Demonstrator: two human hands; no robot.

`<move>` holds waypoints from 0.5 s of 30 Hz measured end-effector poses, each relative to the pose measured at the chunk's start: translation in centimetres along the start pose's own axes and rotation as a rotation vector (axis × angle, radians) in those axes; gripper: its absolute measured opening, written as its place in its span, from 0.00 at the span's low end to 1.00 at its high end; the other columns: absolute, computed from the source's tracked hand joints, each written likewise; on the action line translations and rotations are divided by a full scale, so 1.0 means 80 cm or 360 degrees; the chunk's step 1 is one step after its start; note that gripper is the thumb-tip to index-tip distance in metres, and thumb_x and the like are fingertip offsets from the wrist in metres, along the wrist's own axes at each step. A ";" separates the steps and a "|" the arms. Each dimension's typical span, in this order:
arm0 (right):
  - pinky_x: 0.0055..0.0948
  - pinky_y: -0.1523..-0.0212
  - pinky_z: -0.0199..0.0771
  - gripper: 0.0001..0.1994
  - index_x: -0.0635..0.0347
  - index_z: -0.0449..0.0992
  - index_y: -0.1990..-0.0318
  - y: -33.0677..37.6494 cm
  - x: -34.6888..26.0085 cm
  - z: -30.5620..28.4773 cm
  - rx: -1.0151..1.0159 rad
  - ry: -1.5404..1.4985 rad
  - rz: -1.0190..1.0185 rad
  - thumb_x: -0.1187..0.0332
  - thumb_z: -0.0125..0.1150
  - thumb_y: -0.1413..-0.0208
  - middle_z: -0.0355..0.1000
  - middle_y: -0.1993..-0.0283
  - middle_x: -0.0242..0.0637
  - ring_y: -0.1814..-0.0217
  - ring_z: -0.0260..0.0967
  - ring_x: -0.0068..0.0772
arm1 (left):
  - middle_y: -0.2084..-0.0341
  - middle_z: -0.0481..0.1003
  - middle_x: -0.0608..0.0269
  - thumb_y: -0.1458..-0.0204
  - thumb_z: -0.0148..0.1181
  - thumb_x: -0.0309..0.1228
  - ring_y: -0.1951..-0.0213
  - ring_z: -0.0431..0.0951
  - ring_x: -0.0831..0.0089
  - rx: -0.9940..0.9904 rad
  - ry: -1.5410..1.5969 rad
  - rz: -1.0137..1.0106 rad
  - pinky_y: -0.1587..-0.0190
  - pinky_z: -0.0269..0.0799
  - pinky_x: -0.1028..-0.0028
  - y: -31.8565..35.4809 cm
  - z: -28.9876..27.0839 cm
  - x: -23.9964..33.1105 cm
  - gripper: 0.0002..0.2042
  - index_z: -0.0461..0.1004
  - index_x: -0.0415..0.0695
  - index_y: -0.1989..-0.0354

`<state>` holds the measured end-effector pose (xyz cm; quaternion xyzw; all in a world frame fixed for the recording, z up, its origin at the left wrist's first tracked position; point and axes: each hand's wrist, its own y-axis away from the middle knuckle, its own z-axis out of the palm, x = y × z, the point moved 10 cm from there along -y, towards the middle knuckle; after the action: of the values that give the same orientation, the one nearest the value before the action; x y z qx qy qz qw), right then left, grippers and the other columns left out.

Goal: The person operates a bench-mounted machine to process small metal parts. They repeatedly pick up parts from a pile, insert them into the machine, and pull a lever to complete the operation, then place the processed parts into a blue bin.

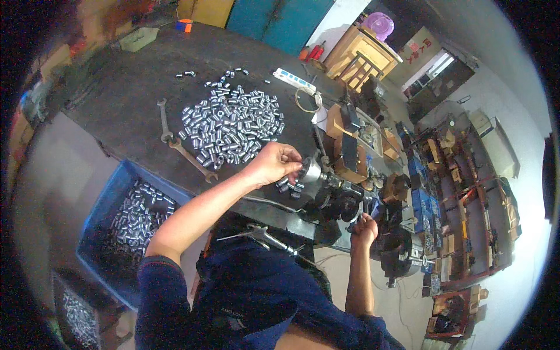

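Evidently, the left hand [279,165] curls at the chuck [312,170], hold unclear; closure of the right hand [365,229] cannot be told. Sleeves [233,125] heaped beyond the left hand look light, rigid, slick: pinch the sides.

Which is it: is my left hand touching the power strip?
Apart: the head view shows dark table between the left hand and power strip.

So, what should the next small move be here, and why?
Probably, the bare left hand should draw back slightly from the round silver metal chuck before the bare right hand shifts anything on the dark metal machine. The left grip sits right at the chuck's face, while the right hand is farther along the machine; what the left holds, if anything, is unclear.
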<state>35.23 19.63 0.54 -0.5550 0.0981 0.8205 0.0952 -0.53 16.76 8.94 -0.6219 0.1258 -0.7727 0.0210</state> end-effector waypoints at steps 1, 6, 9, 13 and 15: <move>0.15 0.87 0.45 0.09 0.66 0.66 0.68 0.008 -0.011 0.003 -0.0009 -0.0002 0.0007 0.69 0.44 0.52 0.54 0.84 0.24 0.86 0.47 0.14 | 0.78 0.71 0.59 0.57 0.52 0.17 0.78 0.73 0.74 -0.0032 -0.0003 0.0013 0.74 0.70 0.77 0.000 0.002 0.003 0.04 0.68 0.33 0.70; 0.15 0.89 0.43 0.08 0.60 0.68 0.72 0.018 -0.074 0.036 -0.0283 0.0007 -0.0177 0.66 0.45 0.51 0.55 0.85 0.23 0.88 0.45 0.14 | 0.78 0.71 0.60 0.58 0.53 0.16 0.76 0.73 0.74 -0.0133 -0.0128 0.0112 0.71 0.70 0.77 -0.003 0.005 0.009 0.06 0.68 0.34 0.70; 0.15 0.89 0.43 0.13 0.64 0.68 0.69 -0.013 -0.105 0.066 -0.0250 0.0056 -0.0233 0.63 0.42 0.51 0.54 0.85 0.24 0.88 0.44 0.15 | 0.83 0.71 0.63 0.54 0.52 0.22 0.80 0.72 0.78 0.0010 -0.0189 0.0114 0.76 0.68 0.79 0.000 0.001 0.009 0.03 0.68 0.34 0.75; 0.15 0.89 0.42 0.11 0.63 0.68 0.70 -0.084 -0.087 0.094 -0.0225 -0.0054 -0.0207 0.66 0.42 0.49 0.54 0.83 0.23 0.86 0.44 0.14 | 0.90 0.67 0.58 0.49 0.47 0.33 0.86 0.69 0.70 0.0276 -0.1004 0.0122 0.82 0.63 0.72 0.012 0.001 0.022 0.13 0.69 0.36 0.79; 0.14 0.87 0.45 0.10 0.64 0.69 0.68 -0.113 -0.062 0.089 -0.0246 -0.0024 -0.0258 0.67 0.44 0.50 0.55 0.83 0.22 0.85 0.47 0.14 | 0.91 0.66 0.53 0.49 0.46 0.35 0.87 0.67 0.65 0.0366 -0.1345 0.0263 0.82 0.60 0.68 0.013 0.007 0.040 0.15 0.70 0.36 0.80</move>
<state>33.11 30.02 7.23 -0.5606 -0.0113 0.8195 0.1189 -0.86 15.09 11.85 -0.8645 0.0686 -0.4553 0.2014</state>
